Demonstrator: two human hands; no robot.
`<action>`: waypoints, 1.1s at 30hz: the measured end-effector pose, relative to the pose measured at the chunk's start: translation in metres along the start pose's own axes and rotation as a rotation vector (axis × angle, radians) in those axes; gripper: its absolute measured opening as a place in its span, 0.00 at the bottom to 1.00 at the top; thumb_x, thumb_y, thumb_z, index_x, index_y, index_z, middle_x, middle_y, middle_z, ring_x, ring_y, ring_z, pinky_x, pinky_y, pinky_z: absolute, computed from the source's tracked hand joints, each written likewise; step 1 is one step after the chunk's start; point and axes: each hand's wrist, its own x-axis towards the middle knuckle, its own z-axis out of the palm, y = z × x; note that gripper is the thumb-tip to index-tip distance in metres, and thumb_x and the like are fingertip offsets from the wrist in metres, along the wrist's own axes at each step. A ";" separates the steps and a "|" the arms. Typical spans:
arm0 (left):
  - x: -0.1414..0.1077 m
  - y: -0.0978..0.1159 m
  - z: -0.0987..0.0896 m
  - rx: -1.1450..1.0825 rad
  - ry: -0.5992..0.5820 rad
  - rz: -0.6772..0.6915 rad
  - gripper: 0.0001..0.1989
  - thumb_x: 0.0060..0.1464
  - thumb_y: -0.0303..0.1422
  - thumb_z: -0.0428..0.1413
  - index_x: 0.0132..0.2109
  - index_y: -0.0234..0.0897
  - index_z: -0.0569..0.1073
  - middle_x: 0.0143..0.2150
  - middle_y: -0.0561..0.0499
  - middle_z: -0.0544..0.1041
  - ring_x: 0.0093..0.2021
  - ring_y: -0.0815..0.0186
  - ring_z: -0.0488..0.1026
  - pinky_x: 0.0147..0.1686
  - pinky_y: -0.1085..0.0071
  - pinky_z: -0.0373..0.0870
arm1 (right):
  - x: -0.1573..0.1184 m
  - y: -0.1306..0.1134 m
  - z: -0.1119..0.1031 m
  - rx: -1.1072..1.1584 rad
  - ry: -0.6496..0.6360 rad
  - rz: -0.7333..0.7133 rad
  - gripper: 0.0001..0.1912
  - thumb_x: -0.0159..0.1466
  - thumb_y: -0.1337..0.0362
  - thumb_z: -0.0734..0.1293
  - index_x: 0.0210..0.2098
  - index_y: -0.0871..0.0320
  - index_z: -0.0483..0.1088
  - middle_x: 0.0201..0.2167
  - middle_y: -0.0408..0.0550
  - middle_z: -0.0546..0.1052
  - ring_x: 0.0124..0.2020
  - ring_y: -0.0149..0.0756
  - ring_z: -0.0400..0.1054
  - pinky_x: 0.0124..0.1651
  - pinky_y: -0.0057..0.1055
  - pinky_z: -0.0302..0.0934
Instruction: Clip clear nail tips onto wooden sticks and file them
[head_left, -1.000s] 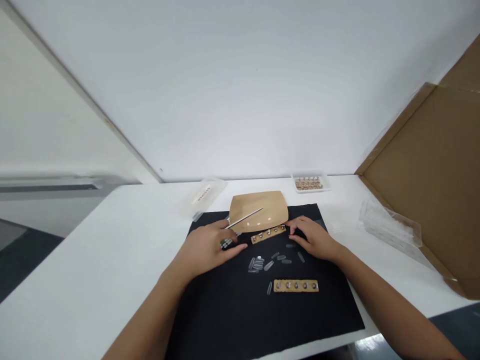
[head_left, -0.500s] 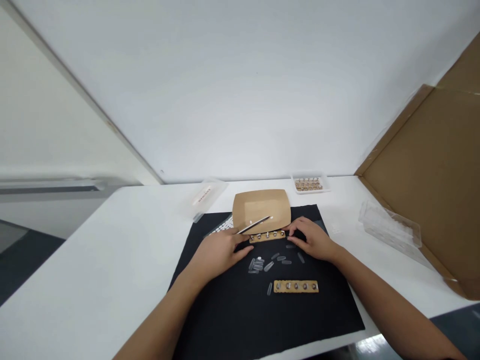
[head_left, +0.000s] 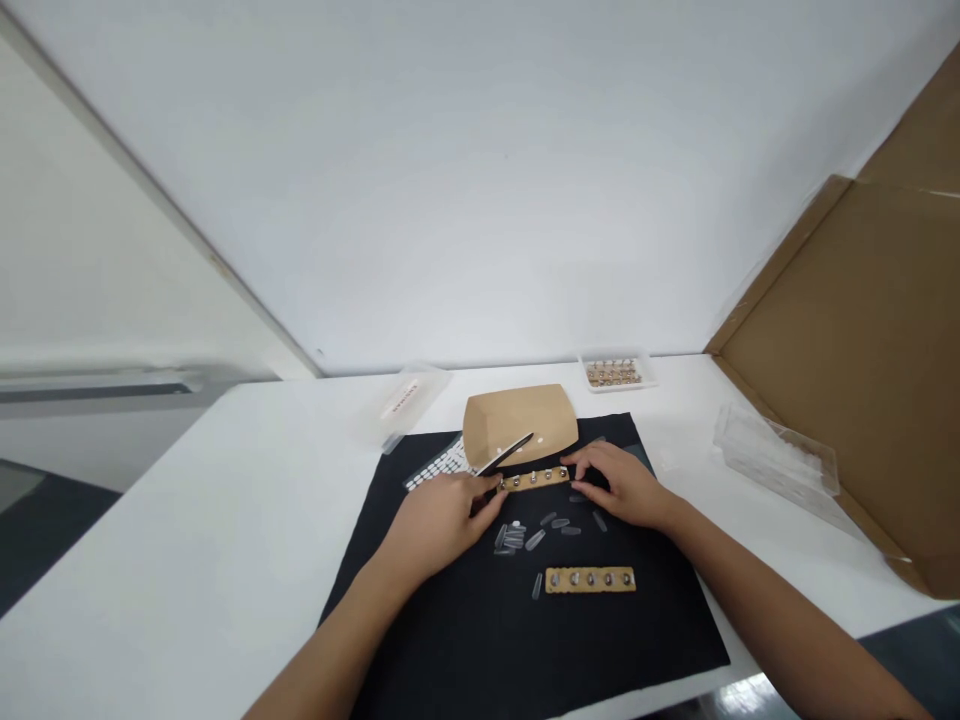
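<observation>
A: Where was the strip?

B: The narrow tan strip with five metallic studs point(head_left: 533, 479) lay just below centre of the frame, on the black rectangular mat point(head_left: 465, 640), slightly tilted, its right end higher.

A: State of the hands?

B: Left hand point(head_left: 439, 520): closed on a slim white-and-black stick point(head_left: 506, 454), thumb and forefinger at the strip's left end. Right hand point(head_left: 622, 485): fingers curled, thumb and forefinger at the strip's right end; whether they gripped it, I could not tell.

A: Where did the stick point?

B: Up and right, its dark tip over the shallow tan tray point(head_left: 487, 412), directly above the strip in the frame. A few small white pieces showed in that tray.

A: Other items on the mat?

B: Clear, elongated nail-shaped pieces point(head_left: 513, 540), loosely scattered below the strip. A second tan studded strip point(head_left: 590, 580) lay at lower centre-right. A sheet with rows of white ovals point(head_left: 442, 462) lay left of the tray.

A: Beyond the mat?

B: On the white worktop point(head_left: 187, 500), a small clear container point(head_left: 651, 381) of studded pieces, upper right of the tray.
</observation>
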 end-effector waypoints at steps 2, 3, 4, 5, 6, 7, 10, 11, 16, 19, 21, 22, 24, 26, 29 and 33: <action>0.000 0.002 0.002 0.012 -0.010 -0.002 0.21 0.69 0.47 0.49 0.52 0.44 0.84 0.38 0.46 0.86 0.39 0.55 0.82 0.36 0.66 0.70 | 0.000 0.000 0.001 0.000 -0.003 0.000 0.06 0.71 0.66 0.70 0.44 0.51 0.69 0.56 0.48 0.80 0.56 0.43 0.73 0.59 0.46 0.68; 0.000 0.002 0.003 0.014 -0.015 0.002 0.21 0.69 0.46 0.49 0.51 0.44 0.84 0.37 0.46 0.86 0.39 0.55 0.82 0.35 0.66 0.69 | 0.001 0.001 0.001 -0.002 0.000 -0.002 0.06 0.71 0.66 0.70 0.43 0.51 0.69 0.55 0.49 0.80 0.56 0.44 0.73 0.58 0.46 0.68; 0.000 0.002 0.003 0.014 -0.020 0.007 0.21 0.69 0.46 0.49 0.50 0.44 0.85 0.37 0.46 0.85 0.38 0.55 0.82 0.35 0.66 0.69 | 0.001 0.001 0.002 -0.003 0.004 -0.005 0.06 0.71 0.66 0.70 0.43 0.51 0.69 0.55 0.49 0.80 0.56 0.44 0.73 0.58 0.46 0.68; 0.000 0.002 0.004 0.010 -0.023 0.011 0.20 0.69 0.45 0.50 0.50 0.44 0.85 0.36 0.47 0.85 0.38 0.56 0.81 0.35 0.67 0.69 | 0.001 0.002 0.003 -0.003 0.010 -0.009 0.06 0.71 0.66 0.71 0.43 0.51 0.69 0.54 0.49 0.80 0.56 0.44 0.73 0.58 0.46 0.68; 0.001 0.002 0.005 0.003 -0.025 0.014 0.20 0.69 0.44 0.50 0.49 0.44 0.85 0.36 0.47 0.85 0.38 0.56 0.81 0.34 0.67 0.68 | 0.002 0.003 0.004 -0.002 0.015 -0.012 0.06 0.71 0.66 0.71 0.43 0.51 0.69 0.54 0.48 0.81 0.56 0.43 0.74 0.58 0.46 0.68; 0.001 0.001 0.005 -0.006 -0.026 0.015 0.19 0.69 0.44 0.50 0.48 0.45 0.85 0.36 0.47 0.85 0.38 0.56 0.81 0.34 0.67 0.68 | 0.002 0.003 0.005 -0.001 0.020 -0.016 0.06 0.71 0.66 0.71 0.43 0.51 0.69 0.53 0.48 0.81 0.55 0.43 0.74 0.58 0.46 0.68; 0.002 0.000 0.006 -0.034 -0.006 0.010 0.18 0.68 0.42 0.51 0.46 0.44 0.85 0.37 0.48 0.85 0.38 0.58 0.81 0.34 0.67 0.67 | 0.002 0.004 0.006 0.004 0.019 -0.029 0.05 0.70 0.66 0.71 0.43 0.52 0.70 0.52 0.49 0.81 0.54 0.43 0.74 0.58 0.45 0.68; 0.002 0.000 0.007 -0.042 0.003 0.011 0.18 0.68 0.42 0.51 0.46 0.43 0.85 0.36 0.48 0.85 0.37 0.58 0.80 0.34 0.68 0.67 | 0.002 0.005 0.006 0.005 0.018 -0.032 0.05 0.70 0.66 0.71 0.43 0.52 0.71 0.52 0.49 0.81 0.54 0.42 0.75 0.58 0.45 0.69; 0.001 0.001 0.007 -0.095 0.015 0.024 0.16 0.65 0.45 0.55 0.40 0.44 0.85 0.32 0.49 0.82 0.33 0.60 0.78 0.30 0.69 0.63 | 0.001 0.003 0.003 0.010 0.006 -0.042 0.04 0.70 0.65 0.71 0.41 0.52 0.72 0.50 0.48 0.82 0.53 0.42 0.76 0.56 0.44 0.70; 0.001 0.002 0.008 -0.115 0.025 0.030 0.15 0.63 0.46 0.57 0.40 0.44 0.85 0.32 0.49 0.82 0.33 0.61 0.78 0.31 0.69 0.64 | 0.001 0.002 0.002 0.006 -0.005 -0.045 0.03 0.70 0.65 0.71 0.41 0.52 0.72 0.49 0.48 0.83 0.52 0.42 0.76 0.56 0.45 0.70; 0.001 0.003 0.009 -0.133 0.044 0.038 0.15 0.64 0.45 0.58 0.43 0.44 0.85 0.33 0.49 0.81 0.34 0.61 0.78 0.32 0.69 0.65 | 0.001 0.002 0.001 -0.001 -0.012 -0.043 0.03 0.70 0.66 0.71 0.41 0.52 0.72 0.50 0.48 0.83 0.53 0.42 0.76 0.56 0.45 0.71; 0.001 0.003 0.011 -0.145 0.053 0.045 0.15 0.64 0.45 0.57 0.44 0.44 0.85 0.34 0.49 0.81 0.34 0.62 0.78 0.33 0.69 0.66 | 0.001 0.002 0.001 -0.004 -0.014 -0.042 0.03 0.70 0.66 0.71 0.41 0.52 0.72 0.50 0.48 0.82 0.53 0.42 0.76 0.56 0.45 0.71; 0.001 0.005 0.013 -0.173 0.069 0.055 0.15 0.66 0.43 0.56 0.46 0.43 0.85 0.34 0.50 0.81 0.34 0.62 0.78 0.34 0.69 0.67 | 0.001 0.002 0.001 -0.006 -0.017 -0.042 0.04 0.70 0.66 0.71 0.42 0.52 0.73 0.51 0.48 0.82 0.53 0.42 0.76 0.56 0.45 0.71; 0.001 0.007 0.016 -0.202 0.084 0.047 0.15 0.67 0.43 0.55 0.47 0.43 0.85 0.33 0.50 0.81 0.34 0.62 0.77 0.35 0.68 0.67 | 0.001 0.003 0.001 0.000 -0.021 -0.041 0.04 0.70 0.66 0.72 0.42 0.51 0.73 0.51 0.48 0.82 0.53 0.42 0.76 0.57 0.45 0.71; 0.002 0.009 0.020 -0.234 0.095 0.038 0.14 0.67 0.41 0.55 0.45 0.43 0.85 0.33 0.50 0.80 0.34 0.62 0.77 0.34 0.68 0.67 | 0.001 0.002 0.001 0.003 -0.024 -0.044 0.03 0.70 0.65 0.71 0.42 0.51 0.73 0.51 0.48 0.82 0.54 0.42 0.75 0.57 0.45 0.71; 0.003 0.009 0.023 -0.261 0.110 0.054 0.14 0.66 0.40 0.55 0.44 0.43 0.85 0.32 0.50 0.80 0.33 0.62 0.76 0.34 0.68 0.66 | 0.001 0.001 0.000 0.005 -0.031 -0.042 0.04 0.70 0.66 0.71 0.42 0.51 0.73 0.51 0.47 0.82 0.54 0.42 0.75 0.57 0.44 0.71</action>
